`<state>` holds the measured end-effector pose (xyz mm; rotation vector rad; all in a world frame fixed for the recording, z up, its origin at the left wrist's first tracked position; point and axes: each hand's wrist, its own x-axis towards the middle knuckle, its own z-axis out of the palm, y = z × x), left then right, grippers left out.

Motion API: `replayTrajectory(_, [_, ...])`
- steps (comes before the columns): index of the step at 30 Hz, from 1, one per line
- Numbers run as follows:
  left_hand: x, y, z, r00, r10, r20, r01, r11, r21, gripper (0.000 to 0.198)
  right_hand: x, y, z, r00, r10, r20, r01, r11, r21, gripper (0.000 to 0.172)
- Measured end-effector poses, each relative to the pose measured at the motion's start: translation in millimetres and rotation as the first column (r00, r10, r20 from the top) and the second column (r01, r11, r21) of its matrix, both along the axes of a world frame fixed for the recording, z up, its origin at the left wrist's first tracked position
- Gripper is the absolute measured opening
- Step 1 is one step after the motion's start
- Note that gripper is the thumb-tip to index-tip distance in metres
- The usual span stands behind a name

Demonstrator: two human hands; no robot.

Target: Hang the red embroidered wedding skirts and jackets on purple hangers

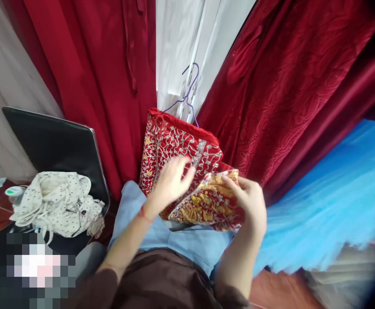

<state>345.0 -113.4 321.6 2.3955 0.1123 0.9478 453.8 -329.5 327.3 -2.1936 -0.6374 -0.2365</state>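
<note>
A red garment (174, 141) with silver and gold embroidery hangs from a purple wire hanger (187, 98) in front of me, its lower part against my lap. My left hand (171, 182), with a red string at the wrist, is over the front of the cloth, thumb and fingers apart, with nothing seen between them. A gold-patterned flap (203, 206) of the cloth is turned up on the right. My right hand (248, 199) pinches the upper edge of that flap between thumb and fingers.
Red drapes (100, 77) hang on both sides of a white curtain (171, 47). At the left a black chair (52, 141) bears a pale dotted cloth (58, 201) beside a small jar (14, 192). Blue tulle (329, 193) spreads at the right.
</note>
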Motion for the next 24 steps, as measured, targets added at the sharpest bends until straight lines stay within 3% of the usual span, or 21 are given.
replayTrajectory(1, [-14,-17,-10.7,0.978,-0.169,-0.122,0.164,0.985,-0.053,0.036,-9,2,-11.6,0.998,-0.034,-0.061,0.039,0.996,0.083,0.052])
replayTrajectory(3, [-31,-39,-29.4,0.825,-0.411,-0.388,0.375,0.912,-0.169,0.031,-25,8,-26.1,0.982,-0.080,-0.171,0.116,0.971,0.209,0.048])
replayTrajectory(5, [-35,-48,-42.8,0.689,-0.496,-0.528,0.474,0.860,-0.189,0.037,-40,13,-28.8,0.970,-0.075,-0.233,0.133,0.960,0.244,0.045])
replayTrajectory(6, [-33,-51,-47.1,0.685,-0.482,-0.546,0.482,0.862,-0.156,0.048,-48,14,-27.2,0.970,-0.060,-0.234,0.115,0.967,0.227,0.043])
replayTrajectory(9, [-24,-59,-51.5,0.810,-0.371,-0.453,0.409,0.913,-0.017,0.068,-74,17,-19.7,0.988,-0.030,-0.151,0.043,0.996,0.083,0.043])
replayTrajectory(13, [-26,-70,-45.5,0.861,-0.314,-0.400,0.370,0.927,0.068,0.045,-104,22,-17.7,0.997,-0.028,-0.073,0.021,0.995,-0.093,0.047])
replayTrajectory(15, [-30,-73,-43.4,0.862,-0.273,-0.427,0.344,0.934,0.096,0.032,-111,21,-18.1,0.996,0.019,-0.084,-0.030,0.992,-0.125,0.048])
replayTrajectory(18, [-31,-72,-45.2,0.856,-0.239,-0.459,0.338,0.930,0.146,0.028,-111,13,-17.4,0.988,0.097,-0.117,-0.112,0.985,-0.133,0.048])
replayTrajectory(21, [-29,-64,-48.5,0.850,-0.215,-0.482,0.359,0.905,0.228,0.020,-98,-2,-18.5,0.995,0.055,-0.082,-0.057,0.998,-0.020,0.047])
replayTrajectory(24, [-32,-54,-47.2,0.850,-0.147,-0.506,0.325,0.902,0.284,0.018,-82,-11,-22.7,0.998,-0.058,0.040,0.043,0.953,0.301,0.035])
